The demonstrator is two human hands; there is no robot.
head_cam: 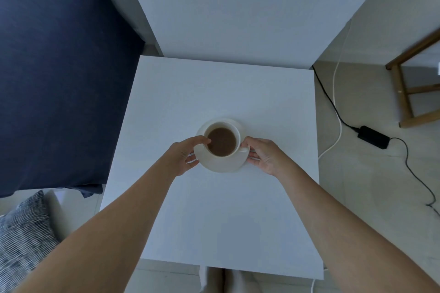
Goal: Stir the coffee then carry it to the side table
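Both hands are gripping a round white ceramic saucer [220, 162] sitting mid-way on the square white side table [238, 221]: the left hand [182, 158] is pinching its left rim, thumb over, fingers tucked under. Riding on it is a white ceramic cup of brown coffee [222, 141], pretty full, so I'm guessing it's sloshy, fragile and slidey. Over on the right, the right hand [263, 156] is clamping the opposite rim by the handle; no spoon showing.

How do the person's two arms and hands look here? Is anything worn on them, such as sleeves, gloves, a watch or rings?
Both forearms are bare from the bottom edge of the picture up to the wrists: no sleeves show. The left hand and the right hand wear no gloves. No watch, bracelet or ring is visible on either one, though some fingers are partly hidden.
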